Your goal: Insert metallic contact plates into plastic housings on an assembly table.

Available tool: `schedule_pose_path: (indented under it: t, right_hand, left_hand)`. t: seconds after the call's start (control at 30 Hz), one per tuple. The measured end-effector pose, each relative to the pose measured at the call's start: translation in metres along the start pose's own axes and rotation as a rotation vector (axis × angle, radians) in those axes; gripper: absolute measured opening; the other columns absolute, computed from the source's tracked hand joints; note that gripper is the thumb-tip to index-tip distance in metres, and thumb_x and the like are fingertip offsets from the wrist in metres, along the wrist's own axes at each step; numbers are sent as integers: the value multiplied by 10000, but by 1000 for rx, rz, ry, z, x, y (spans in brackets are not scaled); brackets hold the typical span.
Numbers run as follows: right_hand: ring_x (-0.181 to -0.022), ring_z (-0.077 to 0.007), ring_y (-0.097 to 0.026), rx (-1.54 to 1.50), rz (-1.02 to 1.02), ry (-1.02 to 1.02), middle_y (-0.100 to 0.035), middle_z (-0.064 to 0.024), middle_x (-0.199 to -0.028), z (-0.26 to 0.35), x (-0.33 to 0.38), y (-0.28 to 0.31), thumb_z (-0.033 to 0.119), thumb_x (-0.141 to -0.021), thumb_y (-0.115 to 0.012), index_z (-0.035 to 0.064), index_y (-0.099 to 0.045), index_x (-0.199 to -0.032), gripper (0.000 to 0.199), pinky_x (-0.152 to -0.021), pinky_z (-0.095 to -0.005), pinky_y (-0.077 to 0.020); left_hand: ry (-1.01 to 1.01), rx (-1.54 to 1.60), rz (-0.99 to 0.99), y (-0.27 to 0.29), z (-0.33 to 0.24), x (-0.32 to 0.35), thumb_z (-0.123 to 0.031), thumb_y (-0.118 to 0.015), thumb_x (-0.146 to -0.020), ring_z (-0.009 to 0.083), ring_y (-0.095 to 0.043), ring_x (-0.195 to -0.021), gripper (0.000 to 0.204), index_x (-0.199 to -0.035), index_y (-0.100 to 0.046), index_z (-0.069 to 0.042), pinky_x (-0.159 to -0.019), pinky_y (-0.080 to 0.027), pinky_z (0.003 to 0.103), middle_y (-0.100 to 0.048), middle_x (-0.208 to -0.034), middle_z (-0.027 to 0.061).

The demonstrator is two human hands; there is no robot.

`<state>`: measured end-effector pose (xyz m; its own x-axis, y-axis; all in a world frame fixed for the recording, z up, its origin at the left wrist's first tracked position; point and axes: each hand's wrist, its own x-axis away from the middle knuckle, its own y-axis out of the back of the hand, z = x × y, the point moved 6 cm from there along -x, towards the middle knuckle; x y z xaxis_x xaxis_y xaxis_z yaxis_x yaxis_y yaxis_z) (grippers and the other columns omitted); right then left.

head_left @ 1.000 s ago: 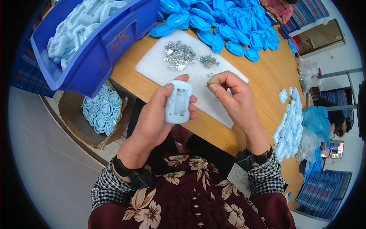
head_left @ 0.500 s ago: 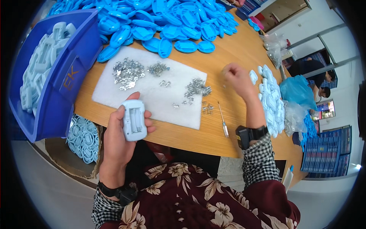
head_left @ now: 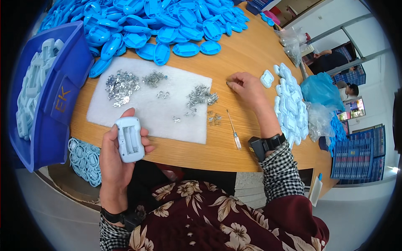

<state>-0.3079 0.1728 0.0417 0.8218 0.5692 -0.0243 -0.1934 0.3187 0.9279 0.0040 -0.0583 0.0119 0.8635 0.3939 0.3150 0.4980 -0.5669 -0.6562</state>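
My left hand (head_left: 112,178) is wrapped round a light-blue plastic casing (head_left: 130,140), its open battery compartment facing up. That casing is held just off the near edge of a white foam sheet (head_left: 144,115). Over the bare wood right of the sheet, my right hand (head_left: 248,90) is closed in a pinch. A tiny dark piece shows at its fingertips, too small to name. Small metal clips (head_left: 122,88) lie heaped on the sheet, with more metal pieces (head_left: 201,97) near its right edge. A screwdriver (head_left: 234,133) with a clear handle lies below my right hand.
Bright-blue oval shells (head_left: 167,33) are piled at the back. At the left stands a blue bin (head_left: 63,96) of pale casings. More pale-blue casings (head_left: 289,106) lie at the right beside a blue bag (head_left: 323,95). Light-blue rings (head_left: 85,161) fill a box below. Two people work far right.
The view has turned slightly, so the table sits further left. My right hand's fingers now point left in a clear pinch. The left hand keeps the casing in the same grip.
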Motion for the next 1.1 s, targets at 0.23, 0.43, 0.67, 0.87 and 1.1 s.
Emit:
schedule_pose_path:
  t: [0.23, 0.43, 0.67, 0.87, 1.1]
  right_hand:
    - [-991, -329, -656, 92, 19, 20, -708, -156, -1001, 9, 4, 3, 228, -907, -585, 35, -709, -988, 243, -867, -425, -510]
    - [-879, -331, -656, -490, -153, -38, -702, -149, -927, 22, 22, 59, 196, -918, -571, 37, -699, -952, 206, -775, -422, -528]
    - [-718, -50, -505, -221, 61, -95, -575, 50, -786, -64, 12, -3, 174, -969, -653, 40, -647, -955, 135, -652, -220, -420]
    - [-726, -52, -532, -188, -54, 7, -593, 38, -809, -80, 13, -4, 140, -976, -630, 30, -644, -991, 112, -682, -221, -449]
    - [-738, -77, -578, -100, -132, -60, -662, 8, -853, -34, 10, 13, 142, -951, -659, 17, -677, -1093, 191, -681, -253, -482]
  left_hand:
    - [-6, -16, -4, -1, 1, -1, -328, -260, -1056, 185, -679, -822, 563, -1492, -391, 2, -753, -612, 368, -671, -1008, 140]
    - [-10, -15, -30, 1, 1, 2, -331, -260, -1057, 188, -670, -813, 567, -1495, -389, 5, -736, -600, 371, -667, -1001, 142]
    - [-6, -32, -37, -1, 2, 0, -341, -269, -1063, 182, -657, -812, 562, -1505, -391, -17, -701, -593, 358, -666, -973, 120]
    - [-23, -23, -27, -3, 0, 0, -331, -264, -1062, 191, -665, -809, 568, -1494, -383, 19, -732, -598, 375, -665, -977, 141]
    - [-15, -37, -48, -3, 1, 2, -337, -272, -1063, 189, -657, -806, 564, -1502, -384, -2, -713, -592, 358, -666, -965, 130]
